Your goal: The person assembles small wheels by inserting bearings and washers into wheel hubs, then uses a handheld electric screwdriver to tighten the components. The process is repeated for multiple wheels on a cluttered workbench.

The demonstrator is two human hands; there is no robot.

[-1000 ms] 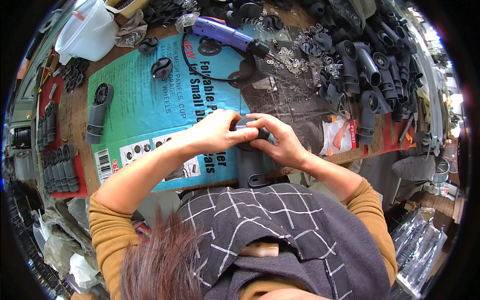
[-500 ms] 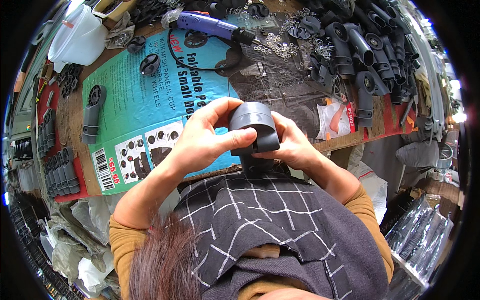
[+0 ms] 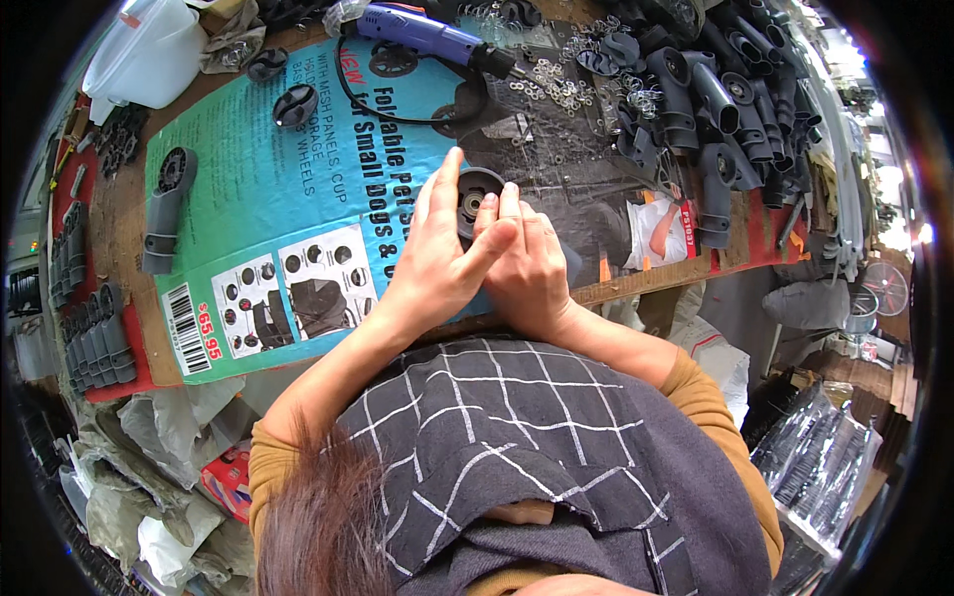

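Observation:
A dark grey plastic joint with a round, recessed end (image 3: pixel 481 187) is between my hands over the printed cardboard sheet. My left hand (image 3: pixel 434 260) grips it along its left side, fingers straight and close together, thumb reaching across toward the right hand. My right hand (image 3: pixel 529 266) covers its lower right part, fingers together and a fingertip at the hub in the round end. Both hands hide the rest of the joint. To the left lies a similar grey joint (image 3: pixel 169 211), and a small round black cap (image 3: pixel 295 105) sits farther back.
At the back lies a blue-purple electric screwdriver (image 3: pixel 422 32) with a black cord. Small metal rings (image 3: pixel 556 89) are scattered beside its tip. Grey joints (image 3: pixel 717 99) are heaped at the right, and several stand in a row (image 3: pixel 99 343) at the left. A white bucket (image 3: pixel 149 55) stands back left.
The joint has turned from side-on, held up near my body, to round end up, farther forward. My left fingers have straightened along it; my right fingers have come over its round end.

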